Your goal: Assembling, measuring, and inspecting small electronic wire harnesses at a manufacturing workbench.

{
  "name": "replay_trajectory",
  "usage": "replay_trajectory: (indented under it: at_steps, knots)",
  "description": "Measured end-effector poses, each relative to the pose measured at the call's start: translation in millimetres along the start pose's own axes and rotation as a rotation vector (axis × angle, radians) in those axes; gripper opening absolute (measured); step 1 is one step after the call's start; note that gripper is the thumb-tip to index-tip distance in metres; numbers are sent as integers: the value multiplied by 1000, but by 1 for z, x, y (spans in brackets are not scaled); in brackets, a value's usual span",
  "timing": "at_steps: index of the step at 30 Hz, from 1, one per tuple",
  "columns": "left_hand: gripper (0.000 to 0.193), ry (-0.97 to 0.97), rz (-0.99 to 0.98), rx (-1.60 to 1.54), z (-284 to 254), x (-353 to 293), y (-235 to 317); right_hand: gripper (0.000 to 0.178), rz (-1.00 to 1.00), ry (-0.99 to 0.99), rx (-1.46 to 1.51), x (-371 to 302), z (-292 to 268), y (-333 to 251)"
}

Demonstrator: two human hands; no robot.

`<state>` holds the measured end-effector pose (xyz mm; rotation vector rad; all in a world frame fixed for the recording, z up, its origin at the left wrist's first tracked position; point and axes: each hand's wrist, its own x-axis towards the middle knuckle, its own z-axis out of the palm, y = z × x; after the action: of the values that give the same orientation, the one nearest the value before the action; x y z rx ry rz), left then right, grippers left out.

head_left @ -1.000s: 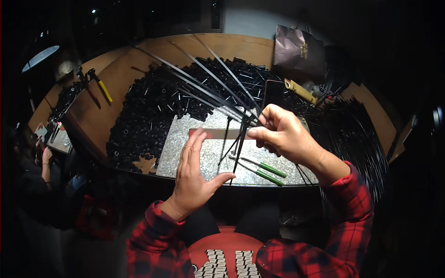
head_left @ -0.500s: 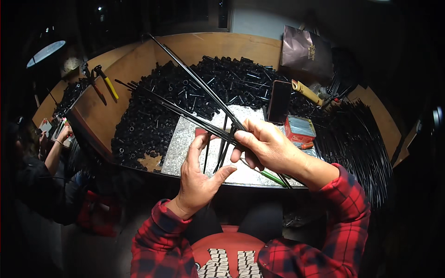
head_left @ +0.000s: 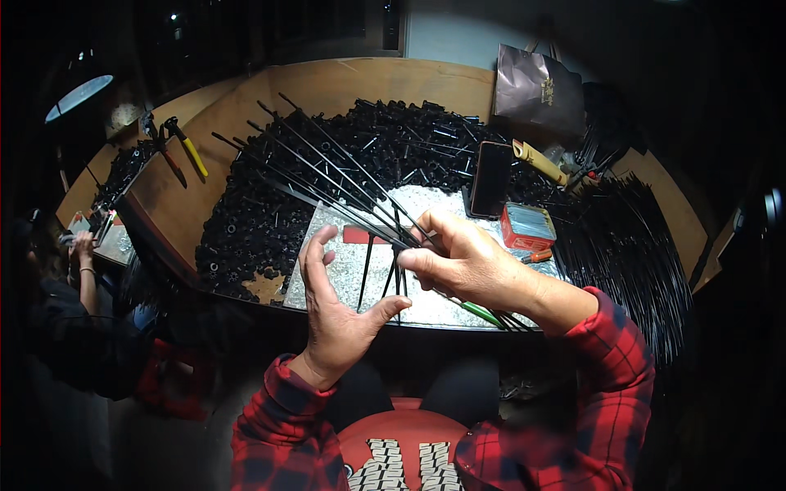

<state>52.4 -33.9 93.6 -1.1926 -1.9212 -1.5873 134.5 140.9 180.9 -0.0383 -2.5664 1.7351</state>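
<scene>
Several thin black rods (head_left: 327,170) are pinched in my right hand (head_left: 471,260) above the pale speckled board (head_left: 323,274). Their far ends fan out to the upper left over the heap of small black parts (head_left: 258,184), and their near ends stick out below my palm. To the left of the rods, my left hand (head_left: 340,315) is open, thumb and fingers spread wide, with nothing in it. Beneath the rods, a few more dark rods (head_left: 365,274) show against the board, and a flat red piece (head_left: 355,235) lies there. A green stick-like thing (head_left: 483,314) is partly hidden under my right hand.
A phone (head_left: 492,182) stands behind the board, beside a red box (head_left: 528,227). A dense bundle of black rods (head_left: 634,270) lies at right. Wooden walls (head_left: 368,75) enclose the heap; yellow-handled pliers (head_left: 195,155) hang at left. A paper bag (head_left: 536,90) stands behind. Another person's hand (head_left: 83,245) works far left.
The rods in my right hand have spread from a tighter bundle into a fan. My left hand has shifted slightly left, away from them. The other person's hand has moved.
</scene>
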Motion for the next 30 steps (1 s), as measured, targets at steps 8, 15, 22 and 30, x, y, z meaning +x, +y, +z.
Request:
replay_trajectory:
  at_steps: [8, 15, 22, 30]
  knots:
    - [107, -231, -69, -182, 21, -4, 1, 34, -298, 31, -174, -14, 15, 12]
    - [22, 19, -171, -424, 25, 1, -4, 44, -116, -26, -109, -66, 21, 34]
    - [7, 27, -167, -352, 13, 15, -7, 20, 32, 592, -757, -112, -79, 126]
    - [5, 0, -218, -461, 20, 12, 0, 29, 795, 1018, -1702, -183, -242, 211]
